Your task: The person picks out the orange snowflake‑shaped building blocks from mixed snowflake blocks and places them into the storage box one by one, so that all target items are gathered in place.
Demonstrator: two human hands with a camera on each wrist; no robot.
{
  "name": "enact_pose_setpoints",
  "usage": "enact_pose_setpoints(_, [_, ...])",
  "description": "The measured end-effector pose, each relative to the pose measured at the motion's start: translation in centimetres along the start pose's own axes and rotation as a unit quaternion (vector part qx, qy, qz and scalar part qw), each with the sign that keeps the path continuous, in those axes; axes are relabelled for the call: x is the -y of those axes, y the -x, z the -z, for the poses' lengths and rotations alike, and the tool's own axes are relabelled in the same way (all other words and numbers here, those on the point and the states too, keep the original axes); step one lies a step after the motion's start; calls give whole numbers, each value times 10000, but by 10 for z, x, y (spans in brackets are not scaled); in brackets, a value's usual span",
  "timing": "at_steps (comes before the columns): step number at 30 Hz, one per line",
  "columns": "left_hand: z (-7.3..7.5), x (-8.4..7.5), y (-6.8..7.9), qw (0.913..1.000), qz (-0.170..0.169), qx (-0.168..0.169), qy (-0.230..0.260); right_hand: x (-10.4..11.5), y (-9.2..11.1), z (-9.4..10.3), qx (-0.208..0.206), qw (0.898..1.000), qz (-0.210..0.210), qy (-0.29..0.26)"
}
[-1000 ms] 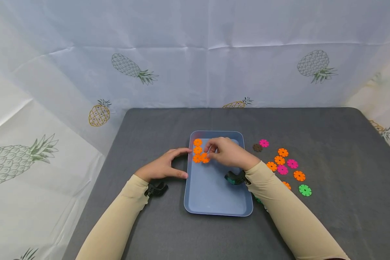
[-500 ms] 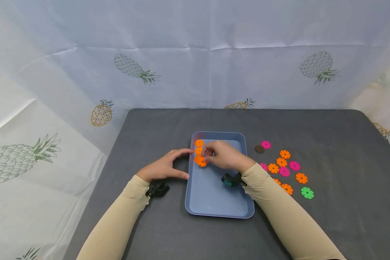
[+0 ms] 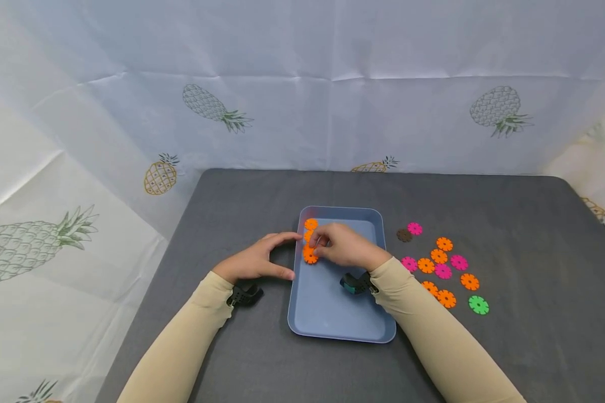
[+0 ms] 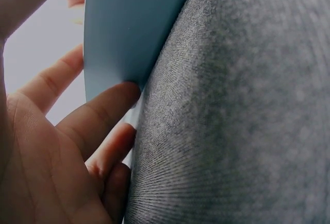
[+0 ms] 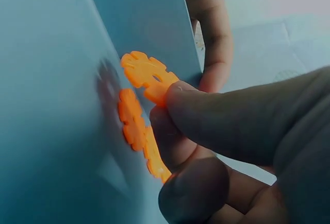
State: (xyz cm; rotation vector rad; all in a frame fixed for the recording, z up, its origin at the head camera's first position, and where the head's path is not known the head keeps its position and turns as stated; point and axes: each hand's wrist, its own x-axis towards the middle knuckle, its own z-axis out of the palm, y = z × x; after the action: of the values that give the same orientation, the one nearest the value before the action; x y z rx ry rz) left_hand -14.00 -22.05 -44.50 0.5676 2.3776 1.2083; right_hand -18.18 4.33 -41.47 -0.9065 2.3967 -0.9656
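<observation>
A notched orange plastic disc [image 5: 138,70] is pinched between the thumb and finger of my right hand [image 3: 347,245], over the left part of the blue tray [image 3: 340,313]. Several other orange discs [image 3: 310,224] lie in a column along the tray's left wall, partly hidden by the right hand; two of them [image 5: 132,120] show below the held disc in the right wrist view. My left hand [image 3: 254,258] has its thumb and index finger spread against the tray's left side. In the left wrist view, a fingertip [image 4: 129,91] touches the tray's outer wall [image 4: 129,33].
Right of the tray, loose notched discs lie on the grey table [image 3: 534,268]: several orange [image 3: 470,281], several pink [image 3: 459,262], a brown one [image 3: 404,235] and a green one [image 3: 479,305]. The right forearm passes over the tray's right edge. A pineapple-print cloth [image 3: 302,123] hangs behind.
My right hand has shifted slightly left and toward the near side, bringing its orange disc from the column's right side to its near end. The left hand stays at the tray.
</observation>
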Motion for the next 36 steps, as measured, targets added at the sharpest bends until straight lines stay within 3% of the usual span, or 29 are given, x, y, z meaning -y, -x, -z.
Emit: enact_pose_setpoints(36, [3,-1,-1,10000,-9,16,-4,-6,-7,-9,41,9999,119,39])
